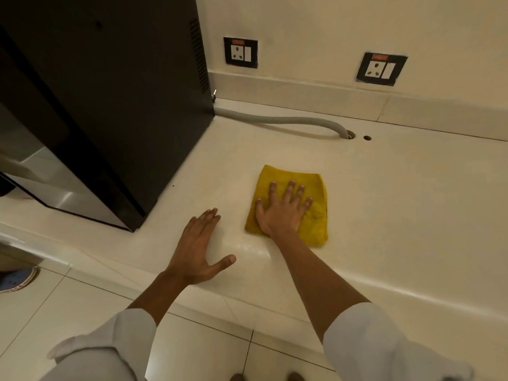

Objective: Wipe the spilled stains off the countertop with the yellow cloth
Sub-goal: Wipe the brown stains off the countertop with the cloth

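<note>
A folded yellow cloth (316,229) lies flat on the cream countertop (412,202), a little back from its front edge. My right hand (280,210) presses down on the cloth with the fingers spread apart. My left hand (198,248) rests palm down on the bare counter just left of the cloth, fingers together and thumb out, holding nothing. A faint wet sheen (247,247) shows on the counter between the two hands. No dark stain is visible.
A tall black appliance (110,105) stands on the counter at the left. A grey corrugated hose (288,121) runs from behind it into a hole (349,134) near the back wall, with a smaller hole (367,138) beside it. Two wall sockets (240,52) (381,69) sit above.
</note>
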A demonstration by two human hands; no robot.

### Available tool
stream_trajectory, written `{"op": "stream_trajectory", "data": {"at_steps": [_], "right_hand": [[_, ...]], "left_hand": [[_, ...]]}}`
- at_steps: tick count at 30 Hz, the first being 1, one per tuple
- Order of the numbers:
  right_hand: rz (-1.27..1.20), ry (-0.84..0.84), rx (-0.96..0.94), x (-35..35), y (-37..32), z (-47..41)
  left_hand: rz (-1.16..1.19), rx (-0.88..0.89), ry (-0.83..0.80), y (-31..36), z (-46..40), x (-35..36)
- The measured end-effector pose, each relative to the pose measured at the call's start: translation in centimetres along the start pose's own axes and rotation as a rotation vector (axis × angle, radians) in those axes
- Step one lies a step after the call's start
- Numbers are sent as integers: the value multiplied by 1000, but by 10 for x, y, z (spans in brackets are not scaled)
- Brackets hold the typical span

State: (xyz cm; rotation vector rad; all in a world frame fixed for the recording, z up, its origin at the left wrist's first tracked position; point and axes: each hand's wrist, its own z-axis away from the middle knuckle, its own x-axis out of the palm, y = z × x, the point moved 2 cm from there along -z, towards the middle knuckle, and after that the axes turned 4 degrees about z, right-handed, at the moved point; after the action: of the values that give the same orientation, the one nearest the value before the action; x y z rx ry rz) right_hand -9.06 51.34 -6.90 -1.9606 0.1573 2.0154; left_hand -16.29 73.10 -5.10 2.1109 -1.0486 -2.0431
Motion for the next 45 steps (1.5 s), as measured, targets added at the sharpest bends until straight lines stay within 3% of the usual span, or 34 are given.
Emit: {"op": "stream_trajectory", "data": {"at_steps": [7,13,21,31,39,45], "right_hand": [[-20,-4,-50,8,-43,56],[-50,6,-55,9,-28,105],[18,6,14,6,43,145],[-20,111,157,-6,148,168],[26,124,244,-23,254,150],[43,101,251,-31,287,125]], "left_hand": [[64,93,14,11,9,-6],[173,134,18,41,8,1],[278,167,-93,106,-5,46],[23,262,-205,171,-23,108],[-109,183,-200,173,-29,125],[-160,180,-206,172,-28,126]]}}
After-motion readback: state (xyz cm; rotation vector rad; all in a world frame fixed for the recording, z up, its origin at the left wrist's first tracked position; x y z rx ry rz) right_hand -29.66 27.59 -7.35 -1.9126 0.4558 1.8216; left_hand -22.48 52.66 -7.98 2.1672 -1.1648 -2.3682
